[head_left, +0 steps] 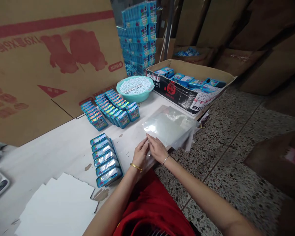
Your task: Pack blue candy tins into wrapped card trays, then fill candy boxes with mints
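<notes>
My left hand (pixel 140 152) and my right hand (pixel 157 149) meet at the near corner of a stack of clear plastic bags (pixel 172 126) by the table's edge. The fingertips of both hands are pinched close together on the thin plastic, whose edge is hard to make out between them. Left of my hands stands a row of several small blue boxes (pixel 105 160) with shiny tops. Farther back are more rows of the same blue boxes (pixel 110 108), close together.
A turquoise basin (pixel 137 96) of pale pellets stands behind the boxes. An open carton (pixel 177 93) holds blue packs at the back right. White cards (pixel 61 203) lie front left. A large cardboard sheet (pixel 51 65) walls the far side; stacked blue packs (pixel 139 32) rise behind.
</notes>
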The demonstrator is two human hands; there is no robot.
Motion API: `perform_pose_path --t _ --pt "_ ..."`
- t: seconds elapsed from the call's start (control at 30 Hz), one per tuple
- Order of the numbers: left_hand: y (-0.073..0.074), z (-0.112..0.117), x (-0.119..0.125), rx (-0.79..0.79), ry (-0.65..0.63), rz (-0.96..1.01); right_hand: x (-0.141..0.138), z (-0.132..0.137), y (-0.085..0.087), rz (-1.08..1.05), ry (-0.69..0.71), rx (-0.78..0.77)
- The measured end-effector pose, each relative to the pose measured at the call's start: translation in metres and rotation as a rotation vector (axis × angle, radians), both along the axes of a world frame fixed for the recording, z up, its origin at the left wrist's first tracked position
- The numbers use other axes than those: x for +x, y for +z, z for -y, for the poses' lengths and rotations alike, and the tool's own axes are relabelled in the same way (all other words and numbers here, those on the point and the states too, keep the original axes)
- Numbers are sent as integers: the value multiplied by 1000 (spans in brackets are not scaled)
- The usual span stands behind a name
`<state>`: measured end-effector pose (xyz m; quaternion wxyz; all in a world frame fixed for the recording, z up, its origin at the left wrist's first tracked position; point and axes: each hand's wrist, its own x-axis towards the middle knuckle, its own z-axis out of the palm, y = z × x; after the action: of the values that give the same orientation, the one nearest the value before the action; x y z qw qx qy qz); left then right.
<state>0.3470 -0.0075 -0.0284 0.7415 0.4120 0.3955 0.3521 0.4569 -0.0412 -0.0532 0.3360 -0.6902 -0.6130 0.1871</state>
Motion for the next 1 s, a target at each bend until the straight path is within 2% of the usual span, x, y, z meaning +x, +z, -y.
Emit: perform_pose_path --t 0.07,0.13,0.17,0.2,0.23,0.27,0.3,0.33,0.37,0.43,0.53,0.63,0.73,0.83,0.87,0.9,0.93,0.97,1.0 --pt "24 8 -17 182 -57 -138 -4 -3 2 -33 -17 88" --pt "53 12 -47 415 -69 -286 -10 -6 7 -64 5 162" --pt "66 11 -66 534 -7 -354 -16 -7 9 -70 30 175" --pt "77 7 -87 631 137 -420 -22 -8 11 -63 58 170" --pt "83 0 -108 688 335 -473 -28 -8 13 -43 84 150" --pt "85 -7 -128 679 527 -511 -35 -9 15 -10 101 122" --pt "82 -16 -147 606 668 -536 -40 -10 15 31 109 97" --pt "76 -23 -162 484 740 -555 -44 -10 14 73 106 82" --pt "68 -30 -173 347 750 -560 -46 -11 12 112 94 79" --pt "48 -36 -185 143 673 -544 -44 -10 4 166 65 93" --pt "25 -35 -186 65 595 -492 -29 -9 -13 186 50 91" --pt "22 -37 -189 77 638 -453 -16 -10 -26 157 25 76" --pt "43 -35 -194 177 698 -489 -10 -15 -30 109 -8 88" --pt "81 -12 -181 446 749 -600 -5 -23 -30 -26 -32 115" --pt "92 1 -170 530 691 -611 -1 -27 -29 -101 -44 112" --pt "99 15 -155 566 566 -582 2 -31 -29 -188 -55 97" --pt "101 28 -137 536 383 -516 6 -34 -28 -281 -61 75" --pt "97 39 -117 451 198 -422 9 -37 -28 -369 -58 52" --pt "89 47 -96 327 71 -315 11 -40 -28 -448 -47 31"
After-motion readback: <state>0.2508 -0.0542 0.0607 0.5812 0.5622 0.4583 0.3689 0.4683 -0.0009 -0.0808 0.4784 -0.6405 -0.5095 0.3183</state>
